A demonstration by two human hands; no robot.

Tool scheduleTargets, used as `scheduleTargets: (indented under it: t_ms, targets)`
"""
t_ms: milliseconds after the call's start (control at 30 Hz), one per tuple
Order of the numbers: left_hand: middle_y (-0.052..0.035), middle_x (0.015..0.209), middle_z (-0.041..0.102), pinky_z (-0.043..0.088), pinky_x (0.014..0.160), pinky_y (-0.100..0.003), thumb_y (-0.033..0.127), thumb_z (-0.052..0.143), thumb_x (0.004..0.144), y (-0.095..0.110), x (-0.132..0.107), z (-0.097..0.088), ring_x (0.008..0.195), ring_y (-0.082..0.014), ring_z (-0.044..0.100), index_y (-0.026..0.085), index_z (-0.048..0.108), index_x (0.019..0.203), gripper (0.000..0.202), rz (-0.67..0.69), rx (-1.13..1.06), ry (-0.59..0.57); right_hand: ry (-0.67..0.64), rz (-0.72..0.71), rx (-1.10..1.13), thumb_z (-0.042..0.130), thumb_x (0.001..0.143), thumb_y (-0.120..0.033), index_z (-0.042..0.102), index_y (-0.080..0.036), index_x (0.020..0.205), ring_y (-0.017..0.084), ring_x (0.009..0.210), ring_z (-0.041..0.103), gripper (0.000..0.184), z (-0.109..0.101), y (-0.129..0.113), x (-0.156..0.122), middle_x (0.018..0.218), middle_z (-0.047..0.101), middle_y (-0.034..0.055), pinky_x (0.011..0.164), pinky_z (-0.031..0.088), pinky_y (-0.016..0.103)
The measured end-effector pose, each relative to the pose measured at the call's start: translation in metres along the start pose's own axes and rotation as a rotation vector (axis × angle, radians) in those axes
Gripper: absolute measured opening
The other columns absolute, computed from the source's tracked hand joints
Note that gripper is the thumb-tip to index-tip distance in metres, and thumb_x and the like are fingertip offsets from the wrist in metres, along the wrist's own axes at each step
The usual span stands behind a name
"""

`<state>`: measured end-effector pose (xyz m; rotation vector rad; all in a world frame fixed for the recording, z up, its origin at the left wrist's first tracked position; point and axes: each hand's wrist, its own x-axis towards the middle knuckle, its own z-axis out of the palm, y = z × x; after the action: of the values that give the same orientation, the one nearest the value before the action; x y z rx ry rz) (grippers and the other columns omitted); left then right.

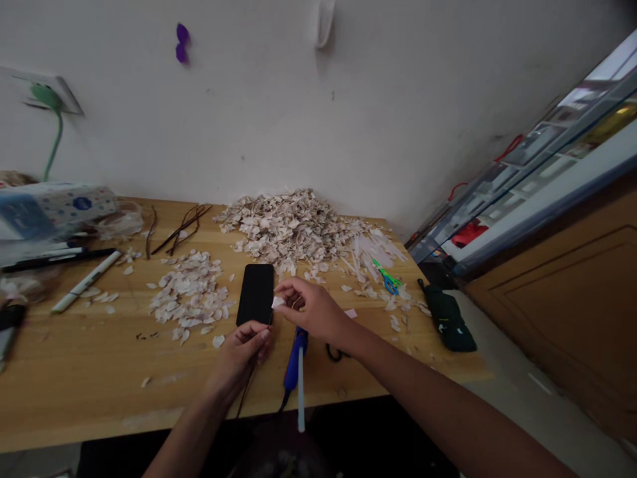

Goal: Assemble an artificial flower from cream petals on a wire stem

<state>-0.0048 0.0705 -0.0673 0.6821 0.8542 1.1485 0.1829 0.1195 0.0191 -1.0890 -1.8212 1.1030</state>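
My left hand (pixel 245 346) is closed in a pinch on a thin dark twig (pixel 247 392) that runs down toward the table's front edge. My right hand (pixel 311 307) pinches a small pale petal piece (pixel 277 302) just above and right of the left hand, next to a black phone (pixel 255 293) lying flat on the wooden table (pixel 89 372). A blue glue gun (pixel 294 358) with a white glue stick lies under my right wrist.
A large heap of pale petals (pixel 293 226) lies at the back by the wall, a smaller heap (pixel 192 292) left of the phone. Dark twigs (pixel 180 228), white strips, green-blue scissors (pixel 388 280), markers (pixel 84 282), a tissue box (pixel 54 207) and a dark pouch (pixel 448 318) lie around.
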Motion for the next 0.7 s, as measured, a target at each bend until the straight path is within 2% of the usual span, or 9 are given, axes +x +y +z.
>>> scheduleTargets:
  t_ms: [400, 567, 700]
  targets:
    - [0.0051, 0.050, 0.058, 0.032, 0.047, -0.019, 0.038, 0.093, 0.071, -0.0006, 0.0009, 0.0002, 0.047, -0.0080, 0.042, 0.017, 0.077, 0.073, 0.027, 0.000, 0.024, -0.001, 0.009, 0.028, -0.062, 0.070, 0.086, -0.014, 0.069, -0.020, 0.105, 0.014, 0.078, 0.067, 0.021, 0.0042, -0.0025, -0.0039, 0.090, 0.073, 0.0011, 0.075, 0.053, 0.028]
    - [0.0056, 0.050, 0.057, 0.031, 0.046, -0.020, 0.036, 0.093, 0.072, -0.0007, 0.0007, -0.0005, 0.047, -0.0079, 0.043, 0.016, 0.075, 0.073, 0.027, 0.015, 0.045, -0.006, 0.007, 0.021, -0.085, 0.068, 0.088, -0.015, 0.069, -0.020, 0.097, 0.014, 0.078, 0.067, 0.011, 0.0029, -0.0056, -0.0036, 0.088, 0.072, 0.0005, 0.074, 0.052, 0.027]
    - [0.0081, 0.052, 0.057, 0.032, 0.046, -0.022, 0.034, 0.088, 0.078, -0.0043, 0.0016, -0.0034, 0.045, -0.0088, 0.044, 0.016, 0.074, 0.078, 0.023, 0.037, 0.056, -0.031, 0.010, 0.027, -0.091, 0.068, 0.087, -0.015, 0.068, -0.021, 0.094, 0.014, 0.076, 0.066, 0.009, 0.0038, -0.0062, -0.0028, 0.085, 0.071, -0.0005, 0.073, 0.052, 0.027]
